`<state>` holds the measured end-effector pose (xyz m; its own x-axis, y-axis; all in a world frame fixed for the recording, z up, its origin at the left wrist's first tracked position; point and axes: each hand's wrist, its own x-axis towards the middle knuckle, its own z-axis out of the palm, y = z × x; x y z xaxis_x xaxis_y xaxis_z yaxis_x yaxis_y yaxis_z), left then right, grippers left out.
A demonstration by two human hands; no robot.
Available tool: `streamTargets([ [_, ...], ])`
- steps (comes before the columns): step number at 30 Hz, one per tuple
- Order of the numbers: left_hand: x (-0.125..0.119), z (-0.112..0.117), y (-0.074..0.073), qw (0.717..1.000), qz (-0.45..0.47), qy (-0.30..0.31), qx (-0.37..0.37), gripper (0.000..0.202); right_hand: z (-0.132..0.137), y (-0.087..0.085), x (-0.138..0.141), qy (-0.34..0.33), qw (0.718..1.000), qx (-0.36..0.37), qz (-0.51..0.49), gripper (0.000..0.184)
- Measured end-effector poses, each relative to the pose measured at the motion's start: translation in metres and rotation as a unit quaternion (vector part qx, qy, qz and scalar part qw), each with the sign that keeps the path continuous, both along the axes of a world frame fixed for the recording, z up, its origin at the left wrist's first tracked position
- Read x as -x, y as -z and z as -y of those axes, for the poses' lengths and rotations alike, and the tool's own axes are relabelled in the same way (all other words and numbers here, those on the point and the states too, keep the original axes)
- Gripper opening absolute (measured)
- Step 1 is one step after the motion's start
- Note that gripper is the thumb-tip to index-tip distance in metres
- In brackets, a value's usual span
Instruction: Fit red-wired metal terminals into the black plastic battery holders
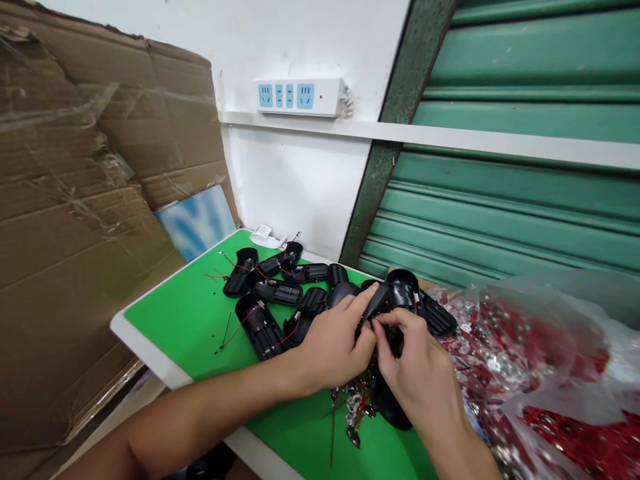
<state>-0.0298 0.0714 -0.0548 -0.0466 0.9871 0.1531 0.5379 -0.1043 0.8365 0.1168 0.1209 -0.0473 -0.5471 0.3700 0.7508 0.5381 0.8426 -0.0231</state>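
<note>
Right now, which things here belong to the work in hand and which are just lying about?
In hand: left hand, right hand, black housing, pile of black housings, bag of red-wired parts.
Lying about: cardboard, power strip, green shutter.

Glossy black plastic housings [260,323] lie on a smooth matt green tabletop [190,320]; a crinkled clear plastic bag [550,347] holds shiny, probably metal parts; rough brown cardboard [75,200] carries glossy tape
</note>
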Motion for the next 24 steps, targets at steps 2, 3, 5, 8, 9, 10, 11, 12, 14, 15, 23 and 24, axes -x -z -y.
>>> streamTargets([
  [2, 0.000, 0.000, 0.000, 1.000, -0.001, 0.005, -0.002, 0.067, 0.000, 0.001, -0.001, -0.005, 1.000, -0.001, -0.004, 0.006],
  [3, 0.000, -0.001, 0.000, 1.000, 0.001, 0.009, -0.004, 0.067, 0.000, 0.001, -0.001, -0.008, 1.000, -0.001, -0.005, 0.006],
  [5, 0.001, -0.001, 0.001, 1.000, 0.010, 0.014, -0.015, 0.067, 0.000, 0.002, -0.003, -0.014, 1.000, 0.002, -0.007, 0.008],
  [8, 0.002, -0.002, 0.000, 0.996, 0.065, 0.033, -0.057, 0.065, -0.002, 0.000, -0.004, -0.024, 0.995, 0.069, -0.067, 0.023],
  [9, 0.003, -0.003, -0.001, 0.992, 0.095, 0.046, -0.070, 0.064, -0.003, -0.002, -0.004, -0.028, 0.986, 0.121, -0.114, 0.030],
  [10, 0.003, -0.004, -0.001, 0.987, 0.129, 0.061, -0.076, 0.063, -0.005, -0.003, -0.005, -0.031, 0.969, 0.178, -0.171, 0.037],
  [11, 0.004, -0.005, -0.002, 0.981, 0.162, 0.077, -0.073, 0.063, -0.007, -0.004, -0.005, -0.034, 0.945, 0.235, -0.225, 0.044],
  [12, 0.005, -0.006, -0.003, 0.975, 0.192, 0.094, -0.062, 0.062, -0.009, -0.004, -0.005, -0.039, 0.919, 0.287, -0.268, 0.049],
  [14, 0.007, -0.008, -0.004, 0.963, 0.238, 0.120, -0.033, 0.062, -0.013, -0.005, -0.006, -0.061, 0.873, 0.379, -0.301, 0.058],
  [15, 0.008, -0.010, -0.004, 0.959, 0.251, 0.130, -0.019, 0.063, -0.014, -0.005, -0.006, -0.075, 0.854, 0.420, -0.296, 0.061],
  [23, 0.011, -0.014, -0.002, 0.955, 0.265, 0.136, 0.000, 0.057, -0.012, -0.001, -0.009, -0.109, 0.801, 0.533, -0.250, 0.060],
  [24, 0.011, -0.014, -0.002, 0.956, 0.259, 0.136, -0.008, 0.057, -0.012, -0.001, -0.009, -0.113, 0.799, 0.536, -0.249, 0.060],
])
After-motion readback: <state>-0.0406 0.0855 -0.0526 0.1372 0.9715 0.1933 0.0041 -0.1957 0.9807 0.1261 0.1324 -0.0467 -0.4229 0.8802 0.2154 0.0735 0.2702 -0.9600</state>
